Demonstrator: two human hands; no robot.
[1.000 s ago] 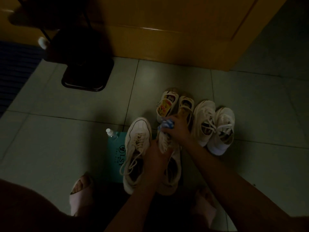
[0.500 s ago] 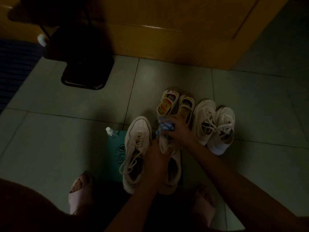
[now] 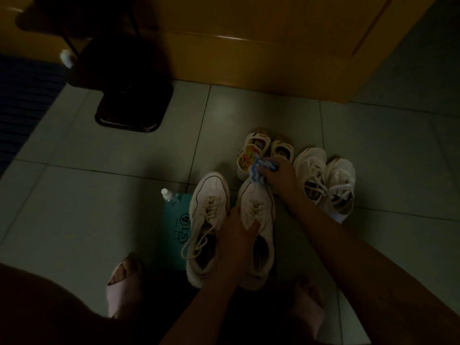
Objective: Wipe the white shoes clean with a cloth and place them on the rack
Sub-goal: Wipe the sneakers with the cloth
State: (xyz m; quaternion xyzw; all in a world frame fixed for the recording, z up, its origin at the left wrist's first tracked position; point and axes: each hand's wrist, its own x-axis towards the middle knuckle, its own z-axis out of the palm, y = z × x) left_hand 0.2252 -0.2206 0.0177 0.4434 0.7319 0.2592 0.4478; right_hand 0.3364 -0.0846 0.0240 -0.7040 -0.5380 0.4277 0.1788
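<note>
Our right hand w/ cloth slid up to the shoe toe, fist closed on it; left hand grips laces. Wiping's mid-way, rack unseen.

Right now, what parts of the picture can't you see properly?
All in the head view:
- Shoe being wiped: its middle sits under the left hand; its toe tip under the cloth in the right hand.
- Small bottle: too small and dim to read.
- Teal packet: partly behind the other big shoe.
- Dark stand: too dark, cut off by the top edge.
- No rack is clearly visible.
</note>
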